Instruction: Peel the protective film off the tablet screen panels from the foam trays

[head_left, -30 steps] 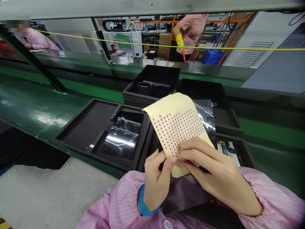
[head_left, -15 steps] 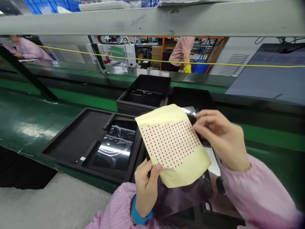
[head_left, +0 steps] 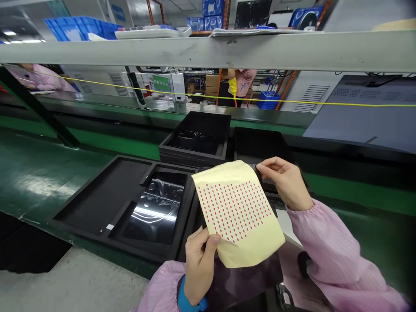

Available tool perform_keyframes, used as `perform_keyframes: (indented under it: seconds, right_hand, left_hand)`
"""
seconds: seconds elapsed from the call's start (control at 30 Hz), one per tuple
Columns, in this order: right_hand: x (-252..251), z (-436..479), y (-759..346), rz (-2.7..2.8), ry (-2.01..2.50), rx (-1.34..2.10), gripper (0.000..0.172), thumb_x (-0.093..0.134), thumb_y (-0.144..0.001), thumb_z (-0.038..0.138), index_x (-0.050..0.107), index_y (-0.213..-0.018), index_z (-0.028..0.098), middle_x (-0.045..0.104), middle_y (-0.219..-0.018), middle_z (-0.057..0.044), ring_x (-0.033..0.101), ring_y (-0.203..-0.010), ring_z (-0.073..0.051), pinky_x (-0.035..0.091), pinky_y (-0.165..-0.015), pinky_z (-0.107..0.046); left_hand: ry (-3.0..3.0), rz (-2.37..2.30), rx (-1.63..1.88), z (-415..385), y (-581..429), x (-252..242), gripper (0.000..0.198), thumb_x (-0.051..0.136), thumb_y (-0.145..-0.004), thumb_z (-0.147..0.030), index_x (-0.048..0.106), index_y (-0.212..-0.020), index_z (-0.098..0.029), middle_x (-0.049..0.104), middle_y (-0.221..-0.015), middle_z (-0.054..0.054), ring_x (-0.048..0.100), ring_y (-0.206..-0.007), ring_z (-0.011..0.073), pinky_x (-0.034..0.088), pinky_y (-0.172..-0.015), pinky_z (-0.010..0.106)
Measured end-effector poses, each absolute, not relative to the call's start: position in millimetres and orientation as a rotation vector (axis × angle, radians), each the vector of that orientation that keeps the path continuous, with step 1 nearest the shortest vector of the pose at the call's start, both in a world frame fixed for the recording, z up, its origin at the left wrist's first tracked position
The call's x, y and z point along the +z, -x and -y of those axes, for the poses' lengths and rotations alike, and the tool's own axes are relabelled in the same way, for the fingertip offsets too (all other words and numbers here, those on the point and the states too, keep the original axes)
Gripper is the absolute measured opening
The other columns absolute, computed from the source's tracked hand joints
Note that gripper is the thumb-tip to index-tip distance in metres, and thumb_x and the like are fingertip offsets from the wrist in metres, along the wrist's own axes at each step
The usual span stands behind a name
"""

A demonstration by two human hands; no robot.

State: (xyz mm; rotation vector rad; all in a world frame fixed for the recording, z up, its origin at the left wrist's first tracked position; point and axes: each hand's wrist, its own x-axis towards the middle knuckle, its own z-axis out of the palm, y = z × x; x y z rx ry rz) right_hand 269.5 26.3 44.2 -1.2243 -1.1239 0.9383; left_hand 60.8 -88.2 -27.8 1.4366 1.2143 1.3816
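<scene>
My left hand (head_left: 200,264), with a blue band at the wrist, pinches the lower left edge of a yellow sticker sheet (head_left: 240,258). Rows of small red arrow-like marks cover the sheet's middle. Thumb and forefinger of my right hand (head_left: 284,182) are closed on the edge of a thin film (head_left: 254,167) by the sheet's upper right corner. The sheet hides most of that film. Beneath my hands lies a dark glossy sheet (head_left: 247,281). To the left, a glossy black screen panel (head_left: 156,212) with clear film on it rests in a black foam tray (head_left: 94,199).
Behind the sheet stand stacked black trays (head_left: 191,151) and another dark tray (head_left: 260,138). A grey shelf beam (head_left: 195,54) crosses above the green bench (head_left: 42,173), and a yellow cord (head_left: 201,95) runs below it. Other people in pink work in the background.
The view has tilted up, so the bench sits lower. My right hand has moved slightly left, closer to the sheet's upper right corner. My left hand keeps hold of the sheet.
</scene>
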Motion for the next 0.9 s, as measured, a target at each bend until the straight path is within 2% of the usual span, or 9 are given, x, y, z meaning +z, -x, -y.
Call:
perform_keyframes:
  seconds: [0.13,0.23,0.3,0.37,0.43,0.53,0.63,0.77,0.9]
  right_hand:
    - [32.8,-37.3,-276.3,1.058,1.238,1.166,0.058,0.086,-0.049,0.049,0.053,-0.086,0.019,0.061,-0.065,0.002,0.054,-0.057,-0.008,0.045,-0.055,-0.018]
    - [18.9,-28.4,-276.2,1.138,1.33,1.43,0.058,0.073,-0.061,0.067,0.058,-0.076,0.013,0.06,-0.06,-0.004,0.057,-0.052,-0.013,0.046,-0.048,-0.021]
    - [8.1,-14.0,-269.4,1.241,1.319,1.795,0.067,0.06,-0.067,0.077,0.062,-0.072,0.01,0.061,-0.06,-0.008,0.06,-0.052,-0.016,0.048,-0.048,-0.025]
    - [-1.3,1.4,-256.9,1.237,1.148,2.125,0.073,0.049,-0.073,0.081,0.067,-0.084,0.011,0.066,-0.071,-0.009,0.066,-0.066,-0.019,0.054,-0.063,-0.029]
    - [-7.0,11.5,-241.6,1.089,0.99,2.262,0.072,0.041,-0.08,0.08,0.067,-0.102,0.016,0.069,-0.089,-0.008,0.067,-0.084,-0.019,0.053,-0.082,-0.032]
    - [-9.9,11.8,-222.9,0.908,0.994,2.268,0.072,0.032,-0.086,0.075,0.062,-0.119,0.018,0.066,-0.109,-0.009,0.064,-0.101,-0.021,0.048,-0.095,-0.037]
    - [-12.7,3.6,-213.9,1.022,1.043,2.296,0.073,0.036,-0.084,0.077,0.058,-0.126,0.021,0.064,-0.116,-0.008,0.061,-0.107,-0.022,0.048,-0.095,-0.038]
    - [-10.5,1.0,-198.5,1.082,1.027,2.265,0.064,0.06,-0.075,0.071,0.063,-0.117,0.022,0.067,-0.108,-0.006,0.064,-0.099,-0.022,0.051,-0.088,-0.036]
    - [11.7,-9.6,-173.7,0.872,1.027,1.909,0.049,0.084,-0.061,0.039,0.067,-0.101,0.016,0.069,-0.092,-0.008,0.066,-0.084,-0.024,0.055,-0.079,-0.035]
  left_hand:
    - [-1.24,-1.22,1.358,85.0,-56.0,-31.6,0.04,0.051,-0.089,-0.045,0.073,-0.075,-0.015,0.069,-0.069,0.004,0.059,-0.065,0.0167,0.045,-0.061,0.023]
    - [-1.07,-1.257,1.415,82.2,-46.6,-31.7,0.043,0.055,-0.085,-0.052,0.074,-0.078,-0.014,0.071,-0.074,0.005,0.061,-0.069,0.0183,0.047,-0.064,0.023]
    - [-1.007,-1.294,1.443,78.8,-38.5,-30.4,0.046,0.057,-0.082,-0.057,0.073,-0.078,-0.014,0.071,-0.075,0.006,0.061,-0.07,0.019,0.048,-0.064,0.024]
    - [-0.979,-1.308,1.443,74.3,-31.2,-28.1,0.048,0.06,-0.077,-0.06,0.072,-0.077,-0.013,0.072,-0.076,0.007,0.061,-0.07,0.0204,0.05,-0.063,0.025]
    - [-0.943,-1.308,1.446,69.7,-25.2,-25.3,0.05,0.061,-0.075,-0.061,0.072,-0.078,-0.013,0.072,-0.079,0.007,0.062,-0.073,0.0218,0.051,-0.065,0.027]
    - [-0.925,-1.323,1.492,64.2,-16.4,-20.5,0.049,0.063,-0.074,-0.061,0.073,-0.082,-0.013,0.073,-0.084,0.008,0.064,-0.078,0.0223,0.053,-0.072,0.028]
    - [-0.945,-1.374,1.571,60.9,-5.3,-15.6,0.05,0.064,-0.073,-0.061,0.073,-0.084,-0.013,0.074,-0.087,0.009,0.065,-0.08,0.0229,0.053,-0.075,0.029]
    - [-0.915,-1.393,1.626,54.4,7.7,-12.6,0.049,0.066,-0.072,-0.06,0.074,-0.085,-0.014,0.074,-0.088,0.008,0.065,-0.083,0.0232,0.053,-0.074,0.028]
    - [-0.835,-1.222,1.576,39.1,15.0,-15.5,0.039,0.068,-0.076,-0.051,0.074,-0.091,-0.015,0.073,-0.098,0.008,0.065,-0.09,0.0225,0.052,-0.085,0.031]
